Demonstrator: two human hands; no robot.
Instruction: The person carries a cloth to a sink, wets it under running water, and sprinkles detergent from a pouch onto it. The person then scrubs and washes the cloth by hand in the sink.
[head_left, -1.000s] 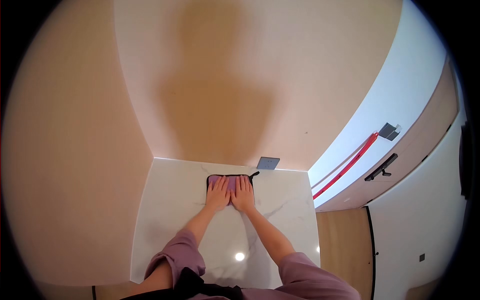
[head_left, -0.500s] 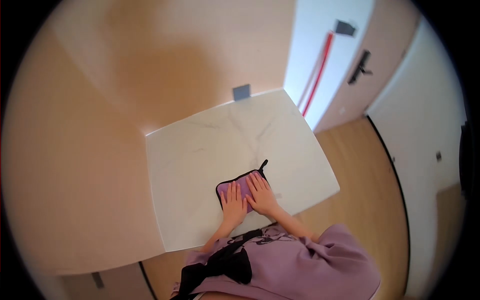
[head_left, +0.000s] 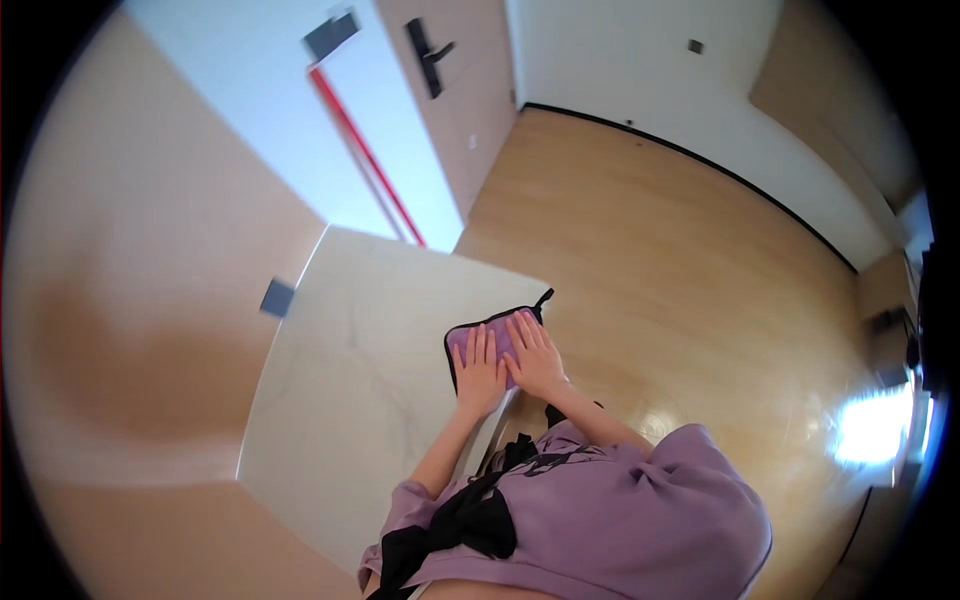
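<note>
We rest our left hand point(head_left: 482, 380) and right hand point(head_left: 538, 362) flat, unclenched, partly covering the black-trimmed purple rectangular cloth point(head_left: 500, 338) near the white marbled surface's point(head_left: 340, 380) right corner; a grey rectangular plate point(head_left: 277, 297) adjoins its wall-side edge.

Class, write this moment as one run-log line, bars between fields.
left hand: flat on purple cloth | right hand: flat on purple cloth | purple cloth: on pale countertop, near corner

Probable window glare point(head_left: 876, 428), soft shadow point(head_left: 105, 350), warped edges
</note>
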